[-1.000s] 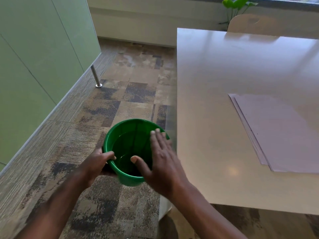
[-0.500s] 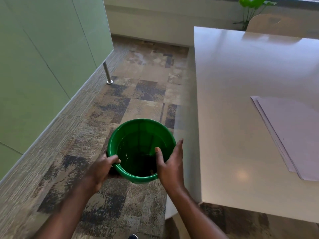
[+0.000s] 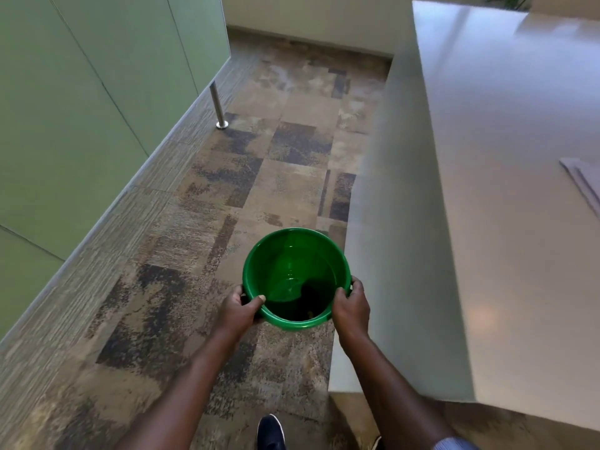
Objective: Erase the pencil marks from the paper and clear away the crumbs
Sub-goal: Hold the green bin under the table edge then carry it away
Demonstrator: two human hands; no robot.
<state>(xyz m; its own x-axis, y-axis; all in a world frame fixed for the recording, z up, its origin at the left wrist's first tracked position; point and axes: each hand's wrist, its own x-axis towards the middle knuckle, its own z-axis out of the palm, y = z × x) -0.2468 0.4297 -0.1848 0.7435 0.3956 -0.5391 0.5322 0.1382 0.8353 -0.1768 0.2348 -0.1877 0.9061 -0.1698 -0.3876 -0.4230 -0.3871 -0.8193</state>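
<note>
The bucket [image 3: 285, 254] is gripped at its rim by the left hand [image 3: 238, 308] and right hand [image 3: 352, 306]; it is best kept level.

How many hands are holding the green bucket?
2. The left hand grips the left rim of the round green plastic bucket; the right hand grips its right rim. No other hands show.

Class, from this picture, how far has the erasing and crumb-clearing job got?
Done: no crumbs show on the table. In hand: left hand and right hand grip the green bucket over the carpet. Left: likely setting it down; the paper is mostly out of frame, marks uncheckable.
</note>
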